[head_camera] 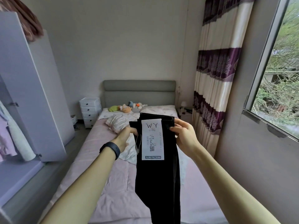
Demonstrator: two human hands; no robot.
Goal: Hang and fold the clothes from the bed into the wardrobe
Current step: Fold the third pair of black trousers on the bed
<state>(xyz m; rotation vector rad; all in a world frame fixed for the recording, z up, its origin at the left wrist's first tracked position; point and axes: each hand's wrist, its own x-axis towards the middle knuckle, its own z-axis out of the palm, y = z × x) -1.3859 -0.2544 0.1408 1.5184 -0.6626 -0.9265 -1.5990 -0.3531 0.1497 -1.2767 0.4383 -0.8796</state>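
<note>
I hold a pair of black jeans (159, 180) up over the bed (113, 183), legs hanging down. A long white paper label (152, 138) reading "SLIM PATTERN" lies down the front below the waistband. My left hand (125, 138), with a dark band on its wrist, grips the left side of the waistband. My right hand (182, 135) pinches the right side of the waistband. A white garment (129, 151) lies on the pink cover behind the jeans. The wardrobe (27, 94) stands open at the left with pale clothes (9, 135) hanging inside.
A pillow (116, 122) and several soft toys (127, 107) lie near the grey headboard (139, 92). A white drawer unit (89, 110) stands left of the bed, a small table with a lamp (183, 105) right. A striped curtain (215, 78) and window (278, 70) fill the right.
</note>
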